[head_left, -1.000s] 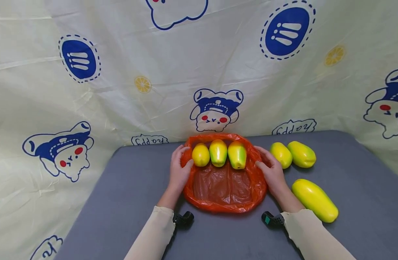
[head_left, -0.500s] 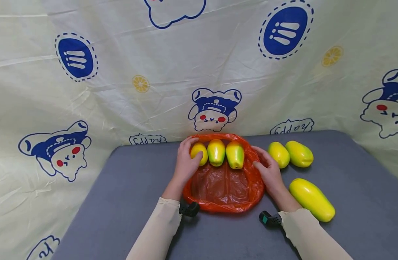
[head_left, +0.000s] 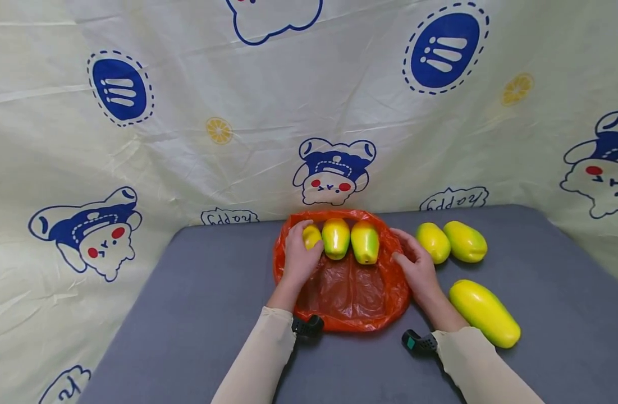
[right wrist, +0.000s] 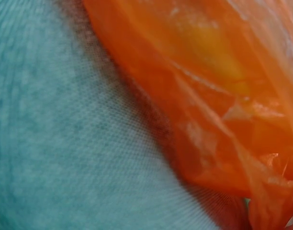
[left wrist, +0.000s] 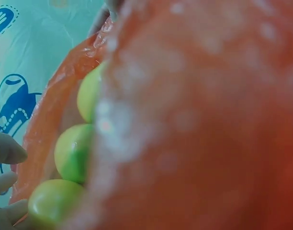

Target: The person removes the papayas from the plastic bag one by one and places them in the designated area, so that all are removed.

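Plastic bag (head_left: pixel 356 292) red-orange, papayas (head_left: pixel 335 239) yellow to green. Desk (head_left: pixel 202 292) grey. Backdrop cloth (head_left: pixel 268 95) off-white, blue cartoon prints (head_left: pixel 339 164), orange slices (head_left: pixel 219 131).

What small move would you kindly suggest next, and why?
Probably close the left hand on the leftmost yellow fruit: its fingers and thumb frame that fruit inside the red plastic bag, whose right rim the right hand holds.

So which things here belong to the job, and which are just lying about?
Probably the job:
red plastic bag
three rounded yellowish fruits inside it

Apparently lying about:
two rounded yellowish fruits outside the bag
one long yellowish fruit
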